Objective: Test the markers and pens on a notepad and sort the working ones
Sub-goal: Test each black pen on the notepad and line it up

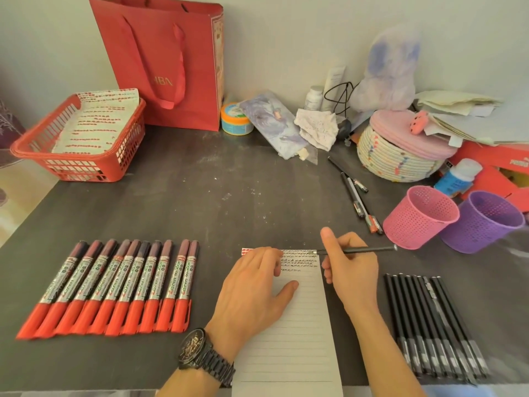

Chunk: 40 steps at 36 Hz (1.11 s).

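Note:
A lined notepad (300,325) lies on the dark table in front of me, with rows of small scribbles across its top lines. My left hand (254,293) presses flat on the pad's left side. My right hand (347,267) grips a thin black pen (369,249), held almost level, with its tip over the pad's top right corner. Several red markers (114,287) lie in a row at the left. A row of several black pens (435,325) lies at the right. A pink cup (420,217) and a purple cup (483,222) stand at the right.
A red basket (80,138) holding marked paper sits at the back left beside a red paper bag (166,61). A few loose pens (357,193) lie near a woven round box (400,150). Bottles, papers and clutter fill the back right corner.

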Each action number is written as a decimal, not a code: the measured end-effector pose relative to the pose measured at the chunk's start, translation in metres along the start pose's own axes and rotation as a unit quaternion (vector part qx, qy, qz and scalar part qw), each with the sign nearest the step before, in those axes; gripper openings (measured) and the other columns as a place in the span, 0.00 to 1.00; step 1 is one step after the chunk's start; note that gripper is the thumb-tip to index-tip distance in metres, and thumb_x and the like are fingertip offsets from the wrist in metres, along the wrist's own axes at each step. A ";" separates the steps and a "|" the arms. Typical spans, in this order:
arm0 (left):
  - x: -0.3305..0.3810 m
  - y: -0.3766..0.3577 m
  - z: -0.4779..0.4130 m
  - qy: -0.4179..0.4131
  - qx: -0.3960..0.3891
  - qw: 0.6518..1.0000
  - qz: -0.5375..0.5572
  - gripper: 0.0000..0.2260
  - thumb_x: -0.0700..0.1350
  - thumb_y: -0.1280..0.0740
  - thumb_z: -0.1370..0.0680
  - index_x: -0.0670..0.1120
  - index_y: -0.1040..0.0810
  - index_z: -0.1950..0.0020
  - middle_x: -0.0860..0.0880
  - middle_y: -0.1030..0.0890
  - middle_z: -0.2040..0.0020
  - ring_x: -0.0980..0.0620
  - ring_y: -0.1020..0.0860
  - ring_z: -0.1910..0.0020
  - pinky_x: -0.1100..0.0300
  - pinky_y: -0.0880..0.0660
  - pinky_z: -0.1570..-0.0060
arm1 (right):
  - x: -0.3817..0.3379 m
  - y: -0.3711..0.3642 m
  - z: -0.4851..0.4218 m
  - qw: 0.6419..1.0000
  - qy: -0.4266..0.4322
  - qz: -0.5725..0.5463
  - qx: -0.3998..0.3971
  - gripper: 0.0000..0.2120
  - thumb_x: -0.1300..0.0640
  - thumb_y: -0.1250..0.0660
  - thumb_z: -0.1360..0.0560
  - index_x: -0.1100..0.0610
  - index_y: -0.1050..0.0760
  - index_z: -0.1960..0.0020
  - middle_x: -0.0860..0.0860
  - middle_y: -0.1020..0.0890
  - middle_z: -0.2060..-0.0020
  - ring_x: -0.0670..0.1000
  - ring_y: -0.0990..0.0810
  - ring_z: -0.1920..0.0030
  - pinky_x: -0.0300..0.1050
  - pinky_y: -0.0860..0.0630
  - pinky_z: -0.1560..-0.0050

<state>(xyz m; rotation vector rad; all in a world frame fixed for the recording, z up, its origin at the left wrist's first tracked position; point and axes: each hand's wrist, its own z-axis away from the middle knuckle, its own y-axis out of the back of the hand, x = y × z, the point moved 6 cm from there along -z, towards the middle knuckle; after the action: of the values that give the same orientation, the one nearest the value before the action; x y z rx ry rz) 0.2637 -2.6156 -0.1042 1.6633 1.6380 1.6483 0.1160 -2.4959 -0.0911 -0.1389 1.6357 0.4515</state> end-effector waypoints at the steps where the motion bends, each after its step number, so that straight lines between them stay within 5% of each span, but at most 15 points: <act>1: 0.000 0.000 0.000 0.000 -0.001 1.000 0.002 0.17 0.62 0.35 0.26 0.59 0.44 0.55 0.61 0.23 0.43 0.60 0.27 0.42 0.69 0.36 0.47 | 0.002 -0.001 -0.001 1.000 0.009 0.026 0.001 0.19 0.44 0.29 0.23 0.51 0.29 0.68 0.53 0.22 0.77 0.48 0.24 0.78 0.46 0.26 0.69; 14: -0.001 0.001 0.000 0.008 0.009 1.000 0.014 0.17 0.60 0.32 0.27 0.57 0.41 0.56 0.62 0.24 0.43 0.61 0.27 0.43 0.68 0.36 0.48 | 0.013 -0.006 0.002 0.995 0.069 0.071 -0.020 0.18 0.59 0.29 0.24 0.54 0.30 0.70 0.51 0.23 0.80 0.44 0.26 0.77 0.32 0.29 0.68; 40: -0.001 0.000 0.000 0.014 0.009 1.000 0.008 0.19 0.59 0.31 0.28 0.57 0.42 0.56 0.63 0.23 0.42 0.64 0.29 0.44 0.68 0.36 0.49 | 0.012 -0.011 0.003 0.990 0.070 0.113 -0.038 0.16 0.57 0.29 0.24 0.52 0.28 0.69 0.48 0.22 0.79 0.42 0.24 0.76 0.29 0.29 0.69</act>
<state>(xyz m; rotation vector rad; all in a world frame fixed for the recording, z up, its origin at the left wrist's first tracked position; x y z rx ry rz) 0.2643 -2.6163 -0.1043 1.6732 1.6606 1.6779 0.1211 -2.5023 -0.1054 -0.0412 1.7818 0.6907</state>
